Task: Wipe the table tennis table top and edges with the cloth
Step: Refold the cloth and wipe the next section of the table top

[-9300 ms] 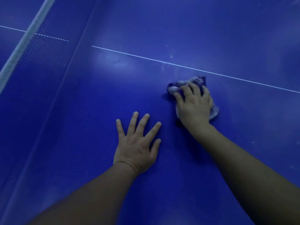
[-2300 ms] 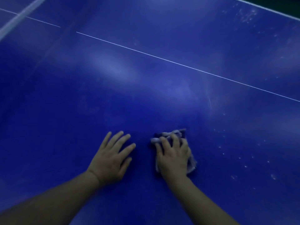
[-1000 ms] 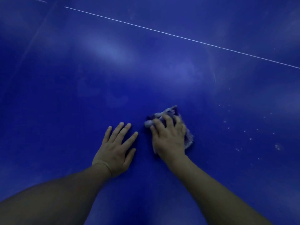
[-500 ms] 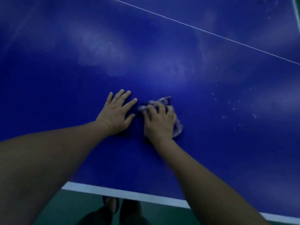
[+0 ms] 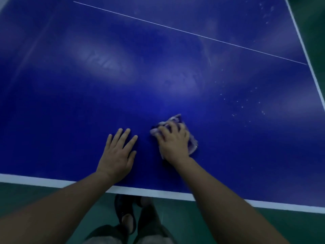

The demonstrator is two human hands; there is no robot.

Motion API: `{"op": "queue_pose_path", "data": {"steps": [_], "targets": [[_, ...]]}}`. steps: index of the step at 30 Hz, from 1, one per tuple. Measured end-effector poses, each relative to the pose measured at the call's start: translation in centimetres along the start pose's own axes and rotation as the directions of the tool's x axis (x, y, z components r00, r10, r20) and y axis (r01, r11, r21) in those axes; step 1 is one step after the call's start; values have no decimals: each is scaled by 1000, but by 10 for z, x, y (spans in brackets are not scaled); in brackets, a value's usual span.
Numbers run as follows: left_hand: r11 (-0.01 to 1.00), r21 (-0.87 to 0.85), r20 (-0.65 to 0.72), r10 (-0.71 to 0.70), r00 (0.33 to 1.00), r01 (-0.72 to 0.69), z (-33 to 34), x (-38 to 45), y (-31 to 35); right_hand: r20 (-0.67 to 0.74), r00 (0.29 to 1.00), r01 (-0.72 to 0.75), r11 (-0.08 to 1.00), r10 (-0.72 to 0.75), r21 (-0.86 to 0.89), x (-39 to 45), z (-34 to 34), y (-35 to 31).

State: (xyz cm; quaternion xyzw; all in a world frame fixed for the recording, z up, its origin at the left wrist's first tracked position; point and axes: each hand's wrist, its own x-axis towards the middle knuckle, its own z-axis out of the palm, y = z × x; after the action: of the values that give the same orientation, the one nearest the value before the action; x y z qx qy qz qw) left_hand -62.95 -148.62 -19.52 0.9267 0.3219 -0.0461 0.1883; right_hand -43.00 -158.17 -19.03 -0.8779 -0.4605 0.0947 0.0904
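Note:
The blue table tennis table (image 5: 158,71) fills the view, with a thin white centre line running across its far half. My right hand (image 5: 173,142) lies on a crumpled pale purple cloth (image 5: 190,143) on the tabletop, fingers curled over its bunched front; it looks blurred. Cloth shows past my fingertips and to the right of my palm. To its left my left hand (image 5: 118,154) rests flat on the bare table with fingers spread, not touching the cloth.
The table's white near edge (image 5: 52,181) runs across the lower view and its white right edge (image 5: 309,67) slants down the right side. White specks (image 5: 246,103) dot the table at right. Green floor and my sandalled feet (image 5: 126,213) are below.
Both hands and the cloth have come back toward the near edge of the table. The view has tilted down, so more of the near edge, the floor and my feet show.

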Motion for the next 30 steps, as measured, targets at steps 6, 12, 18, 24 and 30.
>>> {"op": "queue_pose_path", "data": {"steps": [6, 12, 18, 24, 30], "targets": [[1000, 24, -39, 12, 999, -11, 7, -17, -8, 125, 922, 367, 930, -367, 27, -109, -4, 10], [998, 64, 4, -19, 1000, 18, 11, -34, -5, 140, 990, -24, 999, 27, -25, -77, -23, 38], [998, 53, 9, -44, 999, 43, 13, -35, -3, 77, 997, 32, 999, -33, 17, -107, 18, -56], [988, 97, 9, -119, 993, 118, 17, -33, 19, 113, 994, 23, 997, -14, -75, -167, -16, 25], [988, 126, 54, -101, 993, 94, 32, -20, 71, 74, 960, -272, 962, 269, 24, -81, -14, 56]]}}
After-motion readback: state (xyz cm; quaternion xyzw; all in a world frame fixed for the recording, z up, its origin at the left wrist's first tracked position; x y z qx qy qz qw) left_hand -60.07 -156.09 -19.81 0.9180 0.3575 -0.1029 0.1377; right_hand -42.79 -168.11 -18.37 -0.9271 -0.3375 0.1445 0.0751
